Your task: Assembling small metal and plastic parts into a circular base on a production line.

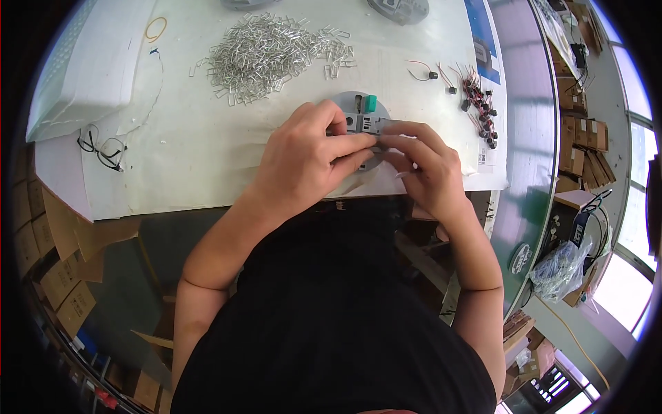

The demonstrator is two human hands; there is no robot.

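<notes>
The left hand point(300, 148) and right hand point(429, 162) meet, fingers bent and narrowly spaced, at a round grey plastic device point(352, 122) bearing a green block point(371, 103); I cannot tell what they pinch; the device sits on the white table point(183, 155), near silvery U-shaped metal clips point(265, 56).

Table's point(186, 148) L side held a white foam-like block point(89, 79); dark-framed glasses point(111, 153) lay just off its near end, a yellow rubber band point(165, 26) to its R. A blue sheet point(485, 38) lay at the far R edge. Cardboard boxes point(74, 303) stood off to the L. Across on the R, more ctns point(572, 148) were stacked nr bright windows point(631, 241), w/ a clear plastic bag point(560, 270) nearby.
</notes>
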